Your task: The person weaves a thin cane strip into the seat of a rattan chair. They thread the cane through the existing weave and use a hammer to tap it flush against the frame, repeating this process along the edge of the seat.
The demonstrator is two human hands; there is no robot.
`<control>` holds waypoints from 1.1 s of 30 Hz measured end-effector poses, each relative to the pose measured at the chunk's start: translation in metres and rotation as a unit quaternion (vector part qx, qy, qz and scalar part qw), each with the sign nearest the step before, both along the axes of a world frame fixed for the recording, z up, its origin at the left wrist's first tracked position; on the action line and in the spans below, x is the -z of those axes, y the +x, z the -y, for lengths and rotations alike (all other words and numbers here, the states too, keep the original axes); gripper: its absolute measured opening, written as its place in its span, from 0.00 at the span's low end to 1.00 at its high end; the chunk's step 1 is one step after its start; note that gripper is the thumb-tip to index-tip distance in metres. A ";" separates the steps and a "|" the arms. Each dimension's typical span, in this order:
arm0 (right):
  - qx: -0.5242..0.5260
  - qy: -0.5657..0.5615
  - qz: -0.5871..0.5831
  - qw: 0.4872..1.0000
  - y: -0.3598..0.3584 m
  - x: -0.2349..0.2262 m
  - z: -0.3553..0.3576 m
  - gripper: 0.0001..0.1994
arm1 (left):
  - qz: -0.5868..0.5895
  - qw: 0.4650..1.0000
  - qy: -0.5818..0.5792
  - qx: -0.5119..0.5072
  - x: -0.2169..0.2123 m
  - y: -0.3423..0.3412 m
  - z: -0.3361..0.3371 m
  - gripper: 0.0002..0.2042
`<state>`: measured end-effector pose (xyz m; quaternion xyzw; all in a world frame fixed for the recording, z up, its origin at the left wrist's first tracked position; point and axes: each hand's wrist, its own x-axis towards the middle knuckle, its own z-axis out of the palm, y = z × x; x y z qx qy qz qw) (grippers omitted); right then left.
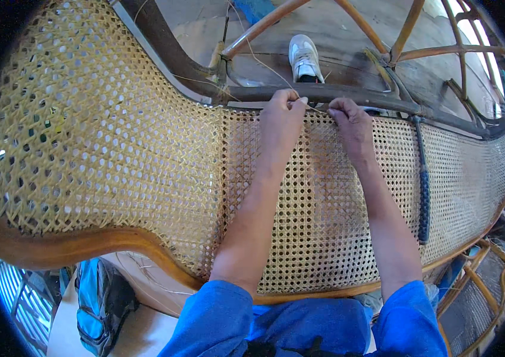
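A wide woven cane panel (306,202) lies across my lap, its open mesh set in a curved wooden frame. At the panel's far edge, beside a dark rail (347,93), both hands work close together. My left hand (282,116) is closed, thumb and forefinger pinching a thin cane strand (254,55). My right hand (353,122), a little to the right, is also closed in a pinch on the strand, a short stretch of which runs between the hands. From my left hand the strand's long tail trails up and away over the rail. The exact pinch points are partly hidden by my fingers.
A dark slim tool with a ridged handle (424,205) lies on the mesh right of my right arm. Wooden poles (410,27) rise beyond the rail. A white shoe (305,56) shows past it. A blue-and-grey backpack (92,303) stands at lower left; another caned frame (472,303), lower right.
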<state>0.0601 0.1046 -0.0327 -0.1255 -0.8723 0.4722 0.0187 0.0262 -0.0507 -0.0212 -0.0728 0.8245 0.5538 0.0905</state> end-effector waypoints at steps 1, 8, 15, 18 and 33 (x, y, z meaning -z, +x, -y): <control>-0.002 0.003 0.020 1.000 -0.001 0.000 0.002 0.06 | -0.006 1.000 -0.008 -0.002 0.002 0.000 -0.002 0.13; -0.028 0.026 -0.028 0.999 -0.004 0.005 0.000 0.06 | -0.032 0.998 -0.050 -0.023 0.011 0.001 -0.010 0.11; -0.024 0.067 -0.019 0.997 -0.006 0.007 0.005 0.07 | -0.059 0.996 -0.061 -0.041 0.012 0.001 -0.011 0.11; -0.021 0.056 -0.026 0.998 -0.003 0.010 0.005 0.07 | -0.020 0.998 -0.043 -0.043 0.013 0.002 -0.010 0.10; -0.088 0.179 -0.093 0.976 -0.007 0.023 0.003 0.09 | -0.035 0.998 -0.040 -0.046 0.011 0.004 -0.014 0.11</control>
